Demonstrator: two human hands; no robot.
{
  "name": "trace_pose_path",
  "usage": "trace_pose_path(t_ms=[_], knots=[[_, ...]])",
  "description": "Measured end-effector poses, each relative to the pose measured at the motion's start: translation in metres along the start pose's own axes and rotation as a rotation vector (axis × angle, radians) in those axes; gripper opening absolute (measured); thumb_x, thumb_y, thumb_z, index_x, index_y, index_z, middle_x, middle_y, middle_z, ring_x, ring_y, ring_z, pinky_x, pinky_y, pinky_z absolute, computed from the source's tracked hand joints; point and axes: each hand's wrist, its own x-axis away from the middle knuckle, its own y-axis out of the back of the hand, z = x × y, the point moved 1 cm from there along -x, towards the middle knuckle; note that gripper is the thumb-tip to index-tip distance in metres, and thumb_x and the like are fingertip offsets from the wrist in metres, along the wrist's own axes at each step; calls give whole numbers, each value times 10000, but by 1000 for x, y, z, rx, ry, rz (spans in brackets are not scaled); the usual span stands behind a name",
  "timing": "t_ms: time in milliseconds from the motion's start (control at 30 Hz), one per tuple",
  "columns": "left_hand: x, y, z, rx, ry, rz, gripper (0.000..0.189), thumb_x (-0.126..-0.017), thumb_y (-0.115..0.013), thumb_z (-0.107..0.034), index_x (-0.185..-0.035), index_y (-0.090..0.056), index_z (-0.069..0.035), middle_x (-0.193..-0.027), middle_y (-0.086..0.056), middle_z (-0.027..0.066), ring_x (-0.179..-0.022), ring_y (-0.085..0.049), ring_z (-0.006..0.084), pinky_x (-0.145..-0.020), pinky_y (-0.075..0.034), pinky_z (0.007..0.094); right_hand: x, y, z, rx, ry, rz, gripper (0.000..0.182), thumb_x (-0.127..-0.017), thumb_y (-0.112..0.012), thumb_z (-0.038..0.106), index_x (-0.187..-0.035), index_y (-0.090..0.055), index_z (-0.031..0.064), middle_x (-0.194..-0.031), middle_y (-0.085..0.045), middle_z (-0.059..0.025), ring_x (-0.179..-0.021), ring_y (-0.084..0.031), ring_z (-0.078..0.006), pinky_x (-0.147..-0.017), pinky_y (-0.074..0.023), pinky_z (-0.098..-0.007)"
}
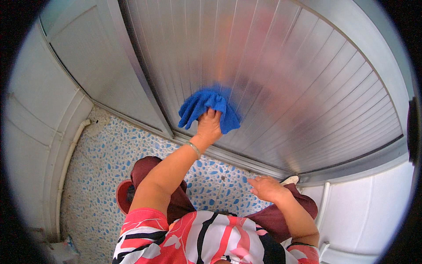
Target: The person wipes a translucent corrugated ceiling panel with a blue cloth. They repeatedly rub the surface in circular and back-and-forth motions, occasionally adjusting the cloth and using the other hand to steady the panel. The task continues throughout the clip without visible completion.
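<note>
My left hand (210, 127), with a bracelet on the wrist, grips a bunched blue cloth (206, 100). The cloth lies against the lower part of a ribbed, shiny metal-look door panel (250, 66), and its loose folds hang on both sides of the fingers. Some of the fingertips are hidden in the fabric. My right hand (268, 188) is empty, with its fingers loosely extended. It hovers or rests near my right knee; contact with the leg cannot be made out.
An upright metal frame (145, 72) divides the ribbed panel from a plain panel (85, 59). Below runs a metal bottom track (230, 158). The floor (99, 171) has blue pebble-patterned tiles. A pale pipe (67, 168) follows the left wall. Beside my left leg is a red object (122, 198), partly hidden.
</note>
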Motion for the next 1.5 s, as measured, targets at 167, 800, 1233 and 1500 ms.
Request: trace_pose_path(t_ms=[167,800,1233,1500], knots=[[30,8,-8,186,87,114,588,-869,-598,-363,-1379,-429,-125,-1360,-393,210,-1165,-428,459,-993,-334,574,1,2,-2,-30,1,-40,360,-909,-601,292,-1194,-557,75,-1105,-647,-193,-1048,-615,-389,-910,-479,-494],[-123,127,-42,359,-51,-468,594,-849,-643,-300,-1373,-486,-70,-1489,-344,209,-1257,-388,447,-1036,-304,525,5,5,-4,-60,-16,-44,362,-907,-595,287,-1183,-560,56,-1075,-654,-206,-1035,-616,-402,-883,-483,-511],[-98,139,-41,1067,145,-502,435,-895,-668,-142,-1301,-544,-46,-1250,-606,115,-1128,-567,265,-960,-467,389,3,-14,-26,-58,-79,-33,329,-903,-579,289,-1141,-576,61,-1059,-661,-204,-1010,-631,-408,-844,-496,-524],[-86,170,-47,2449,268,297,517,-952,-587,-370,-1357,-514,-57,-1351,-568,147,-1210,-556,312,-1028,-455,476,2,1,-18,-79,-147,56,410,-915,-571,295,-1261,-552,77,-1177,-633,-202,-1087,-601,-392,-934,-471,-480]])
